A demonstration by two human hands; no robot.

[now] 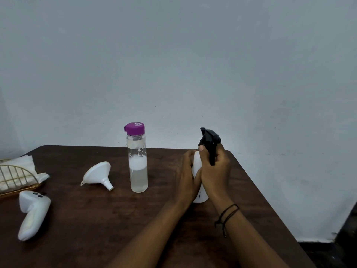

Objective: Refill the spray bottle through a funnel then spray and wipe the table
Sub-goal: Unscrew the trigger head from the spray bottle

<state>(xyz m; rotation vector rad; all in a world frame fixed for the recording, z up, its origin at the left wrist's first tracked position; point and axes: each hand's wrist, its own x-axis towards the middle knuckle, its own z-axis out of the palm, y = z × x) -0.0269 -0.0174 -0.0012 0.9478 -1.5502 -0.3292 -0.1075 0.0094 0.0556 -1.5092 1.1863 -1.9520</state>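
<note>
both hands (202, 171) around smooth white spray bottle (197, 163)

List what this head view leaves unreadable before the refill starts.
- Spray bottle: liquid level unknown, body opaque white, mostly covered by the left hand and right hand.
- Whether the black spray head is loosened: right grip hides the collar.
- Clear bottle print: too small.
- Napkin holder: cut by left edge.

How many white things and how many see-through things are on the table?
White: 4 (plastic funnel, spray bottle body, handheld controller, paper napkins)
See-through: 1 (clear water bottle with purple cap)
Total: 5
</note>
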